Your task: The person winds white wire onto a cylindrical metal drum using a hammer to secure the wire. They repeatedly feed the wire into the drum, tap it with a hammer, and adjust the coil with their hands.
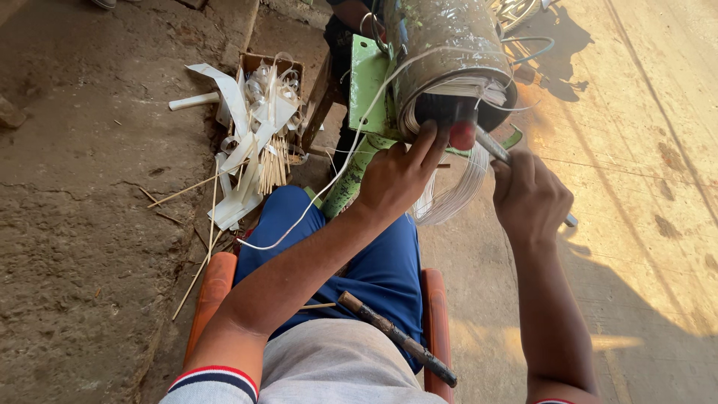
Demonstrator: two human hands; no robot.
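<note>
Concrete floor (pixel 82 224); cardboard box (pixel 258 63) — white strips (pixel 250 142); left hand (pixel 396 176) touches wire-filled drum (pixel 449 60).

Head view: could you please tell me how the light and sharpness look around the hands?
Head view: low sun strikes the right hand and ground, casting long shadows; the left hand on the cylinder sits shaded; focus sharp, edges slightly bowed.
</note>
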